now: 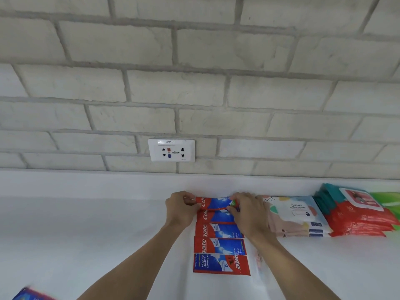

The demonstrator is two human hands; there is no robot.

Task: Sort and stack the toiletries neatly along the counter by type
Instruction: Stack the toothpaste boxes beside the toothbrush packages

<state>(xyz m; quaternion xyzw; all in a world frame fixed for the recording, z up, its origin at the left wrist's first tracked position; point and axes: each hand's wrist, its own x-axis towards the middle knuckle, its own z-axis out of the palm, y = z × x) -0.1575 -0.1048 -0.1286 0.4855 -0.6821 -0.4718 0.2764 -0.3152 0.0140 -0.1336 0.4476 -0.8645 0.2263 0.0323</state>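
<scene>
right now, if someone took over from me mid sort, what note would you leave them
Left hand grips the left end of the far toothpaste box; right hand grips its right end.
That box is at the wall end of the toothpaste row; four more boxes lie side by side toward you on the counter.
Done: to the right, a pastel wipes stack, then a red wipes stack; a green pack shows at the frame edge.
Left: probably settle the held box in line; a blurred blue and red item lies apart at lower left, likely unsorted.
</scene>
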